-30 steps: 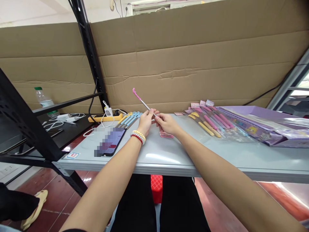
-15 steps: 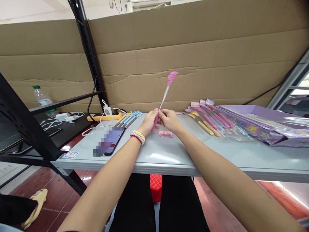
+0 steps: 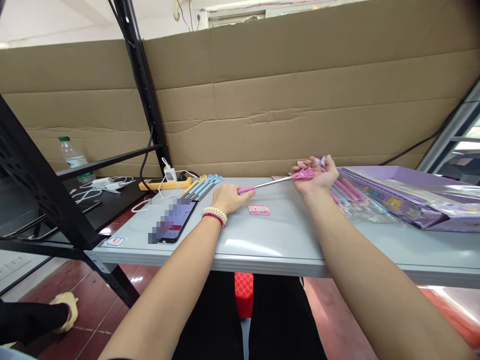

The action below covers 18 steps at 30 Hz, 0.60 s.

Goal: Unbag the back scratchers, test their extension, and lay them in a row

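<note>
A pink telescopic back scratcher point(image 3: 273, 181) with a metal shaft lies nearly level above the table. My left hand point(image 3: 229, 197) is closed around its pink handle. At the other end, the claw-shaped head rests against the palm of my right hand point(image 3: 317, 176), which is turned up with its fingers apart and slightly curled. Below the shaft a small pink printed card point(image 3: 259, 210) lies on the grey table point(image 3: 277, 240). Several blue, yellow and dark back scratchers point(image 3: 204, 186) lie beyond my left hand. Bagged pink and blue back scratchers point(image 3: 348, 192) are partly hidden behind my right hand.
A phone point(image 3: 176, 220) lies left of my left hand, with a yellow power strip point(image 3: 165, 184) and white cables behind. To the right stands a purple box point(image 3: 412, 195). Black rack posts point(image 3: 142, 75) rise at left; cardboard point(image 3: 262, 100) walls the back. Another person's foot point(image 3: 66, 311) shows at lower left.
The back scratcher has swung from upright to nearly level, its head moving right and down. My right hand has left the handle, moved right and turned palm up at the head.
</note>
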{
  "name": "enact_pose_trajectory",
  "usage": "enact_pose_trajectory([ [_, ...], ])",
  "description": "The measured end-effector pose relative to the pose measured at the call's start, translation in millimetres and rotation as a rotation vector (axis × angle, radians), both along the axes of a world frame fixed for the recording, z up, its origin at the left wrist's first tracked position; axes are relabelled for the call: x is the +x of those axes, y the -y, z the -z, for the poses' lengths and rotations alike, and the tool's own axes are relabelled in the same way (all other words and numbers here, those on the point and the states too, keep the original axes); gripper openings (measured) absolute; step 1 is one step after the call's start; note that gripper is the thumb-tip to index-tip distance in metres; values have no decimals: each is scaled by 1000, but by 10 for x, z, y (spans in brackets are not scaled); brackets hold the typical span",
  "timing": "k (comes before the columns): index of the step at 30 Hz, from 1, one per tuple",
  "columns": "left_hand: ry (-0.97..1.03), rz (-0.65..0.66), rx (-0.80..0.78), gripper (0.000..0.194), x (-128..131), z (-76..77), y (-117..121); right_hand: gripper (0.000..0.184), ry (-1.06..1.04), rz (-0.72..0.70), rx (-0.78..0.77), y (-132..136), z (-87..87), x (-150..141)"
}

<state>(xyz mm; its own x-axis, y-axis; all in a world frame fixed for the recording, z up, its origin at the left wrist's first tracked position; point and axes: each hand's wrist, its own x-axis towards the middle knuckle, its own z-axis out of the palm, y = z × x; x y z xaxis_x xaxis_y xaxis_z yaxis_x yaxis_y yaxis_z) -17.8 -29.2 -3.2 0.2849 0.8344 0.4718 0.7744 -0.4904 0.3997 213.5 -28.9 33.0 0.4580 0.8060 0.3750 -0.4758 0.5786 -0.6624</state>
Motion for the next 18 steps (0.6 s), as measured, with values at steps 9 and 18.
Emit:
enact_pose_trajectory([
  [9, -112, -149, 7, 47, -43, 8, -59, 32, 377, 80, -207, -24, 25, -1],
  [18, 133, -255, -33, 16, -179, 43, -223, 42, 1334, 558, -548, 18, 173, -250],
])
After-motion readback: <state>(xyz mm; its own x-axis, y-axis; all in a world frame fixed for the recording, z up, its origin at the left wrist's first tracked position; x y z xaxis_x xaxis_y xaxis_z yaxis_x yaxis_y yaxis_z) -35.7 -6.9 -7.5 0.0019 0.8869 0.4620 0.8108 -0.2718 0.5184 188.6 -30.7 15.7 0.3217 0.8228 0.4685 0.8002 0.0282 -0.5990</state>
